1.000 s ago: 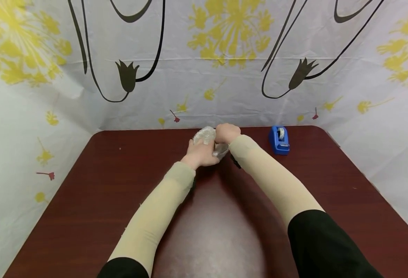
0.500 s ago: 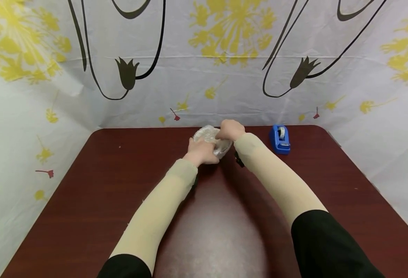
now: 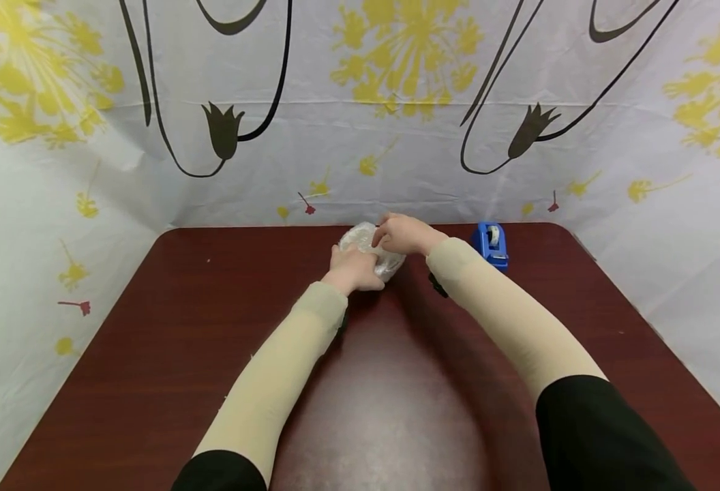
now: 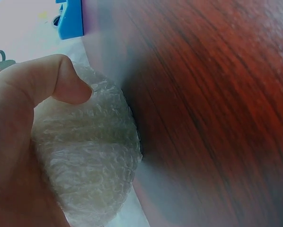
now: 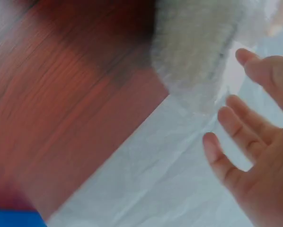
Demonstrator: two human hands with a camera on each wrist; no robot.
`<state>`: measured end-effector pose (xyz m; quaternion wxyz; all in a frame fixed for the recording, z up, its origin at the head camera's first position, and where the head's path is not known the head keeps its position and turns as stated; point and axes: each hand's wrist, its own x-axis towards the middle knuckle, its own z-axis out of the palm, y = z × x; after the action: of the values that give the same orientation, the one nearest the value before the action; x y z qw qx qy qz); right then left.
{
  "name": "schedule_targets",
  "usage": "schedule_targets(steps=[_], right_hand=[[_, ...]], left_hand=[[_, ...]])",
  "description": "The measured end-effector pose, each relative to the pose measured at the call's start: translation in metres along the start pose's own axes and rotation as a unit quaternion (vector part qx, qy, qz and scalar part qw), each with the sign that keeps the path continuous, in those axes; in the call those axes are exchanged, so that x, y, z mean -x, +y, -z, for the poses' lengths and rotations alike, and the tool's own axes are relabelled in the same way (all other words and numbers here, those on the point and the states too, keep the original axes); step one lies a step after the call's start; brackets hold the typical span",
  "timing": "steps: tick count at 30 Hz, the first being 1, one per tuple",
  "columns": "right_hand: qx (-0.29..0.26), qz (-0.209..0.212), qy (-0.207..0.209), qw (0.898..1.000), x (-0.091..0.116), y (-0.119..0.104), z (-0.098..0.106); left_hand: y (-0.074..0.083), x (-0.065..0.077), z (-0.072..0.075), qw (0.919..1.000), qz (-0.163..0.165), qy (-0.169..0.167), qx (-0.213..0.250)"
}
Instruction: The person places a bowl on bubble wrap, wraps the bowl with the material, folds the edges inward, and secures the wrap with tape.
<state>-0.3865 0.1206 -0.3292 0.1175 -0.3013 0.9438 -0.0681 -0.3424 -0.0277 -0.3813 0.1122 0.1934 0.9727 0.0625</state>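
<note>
A round bundle wrapped in bubble wrap sits near the far edge of the dark red table. My left hand grips its near side. In the left wrist view the thumb curls over the bubble-wrap bundle. My right hand reaches over the bundle's top from the right. In the right wrist view its fingers are spread and straight, a little apart from the blurred bundle.
A blue tape dispenser stands on the table right of the hands, partly behind my right forearm; it also shows in the left wrist view. A flower-print sheet walls the table at the back and sides.
My right hand has slid left over the bundle's top and its fingers have stretched out. The right forearm has swung to the right. The left hand keeps its hold.
</note>
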Motion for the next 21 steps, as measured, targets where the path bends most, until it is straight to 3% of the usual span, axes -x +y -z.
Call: schedule_targets(steps=[4,10,14,21], right_hand=[[0.099,0.027,-0.006,0.995,0.009,0.000,-0.004],[0.179,-0.010,-0.060,0.982,0.018,0.006,-0.005],[0.185,-0.035,-0.061,0.980,0.020,0.010,-0.009],[0.150,-0.039,-0.041,0.987,0.015,0.012,-0.022]], left_hand=[[0.003,-0.002,0.000,1.0000,0.003,0.005,0.003],[0.003,-0.004,-0.001,0.9999,0.007,0.010,-0.003],[0.003,-0.004,-0.001,0.9999,0.004,0.007,-0.009],[0.002,-0.002,0.000,0.9999,0.007,0.002,-0.011]])
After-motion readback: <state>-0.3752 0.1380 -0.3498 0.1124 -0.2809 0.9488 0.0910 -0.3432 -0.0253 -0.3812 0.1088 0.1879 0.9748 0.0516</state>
